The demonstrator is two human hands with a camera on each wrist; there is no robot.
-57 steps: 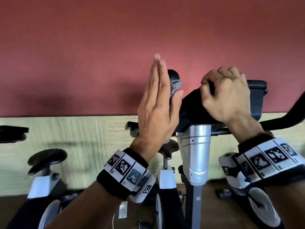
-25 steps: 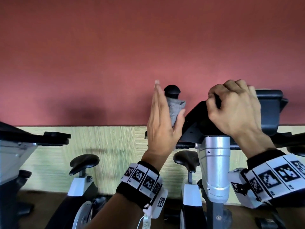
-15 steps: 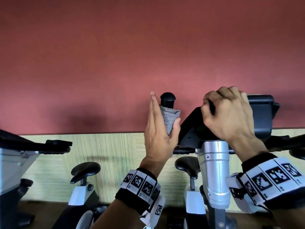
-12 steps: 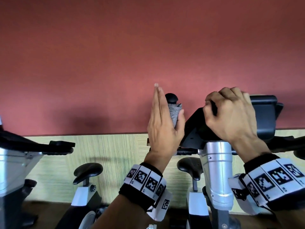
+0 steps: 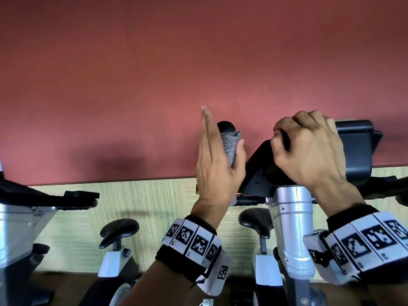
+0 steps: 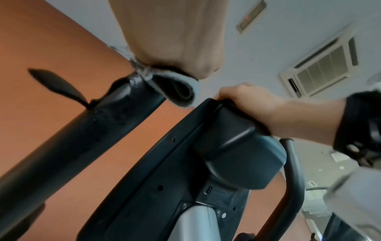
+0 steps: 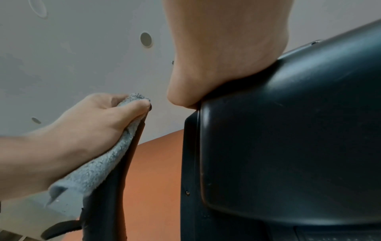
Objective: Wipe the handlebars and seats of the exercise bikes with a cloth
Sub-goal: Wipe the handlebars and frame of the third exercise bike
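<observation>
Red wall behind; grey cloth (image 5: 229,146) wraps black handlebar (image 5: 224,127)

Left hand (image 6: 171,37) seen from beneath, palm pressing a folded grey cloth (image 6: 175,88) against the black handlebar (image 6: 82,130), which runs diagonally toward lower left. A black lever (image 6: 55,84) juts from the bar. Right hand (image 6: 253,101) grips the top edge of the black console (image 6: 216,154). Red-orange wall (image 6: 51,48) behind; ceiling air-conditioning vent (image 6: 321,65) upper right.
</observation>
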